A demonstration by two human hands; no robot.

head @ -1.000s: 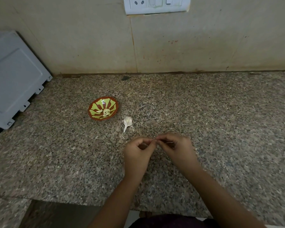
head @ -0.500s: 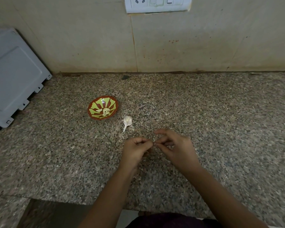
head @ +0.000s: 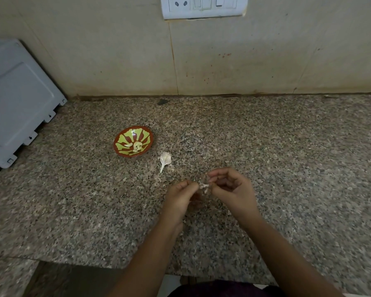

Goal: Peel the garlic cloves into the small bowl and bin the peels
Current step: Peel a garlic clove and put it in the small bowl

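Above the granite counter, my left hand (head: 181, 197) and my right hand (head: 230, 189) meet fingertip to fingertip, both pinching a small garlic clove (head: 204, 186) with pale skin hanging from it. Most of the clove is hidden by the fingers. Up and to the left stands the small red bowl (head: 119, 139) with a yellow-green pattern, holding several peeled cloves (head: 135, 146). Between the bowl and my hands lies the rest of the garlic head (head: 165, 158), white with a short stalk.
A grey appliance (head: 17, 99) stands on the counter at the far left. Tiled wall with a white switch plate (head: 204, 6) rises behind. The counter's front edge (head: 116, 266) runs just below my forearms. Small peel flakes lie near my hands.
My hands have drawn slightly apart and my right hand's fingers have lifted, so a strip of pale garlic skin now shows between the fingertips. Bowl and garlic head have not moved.
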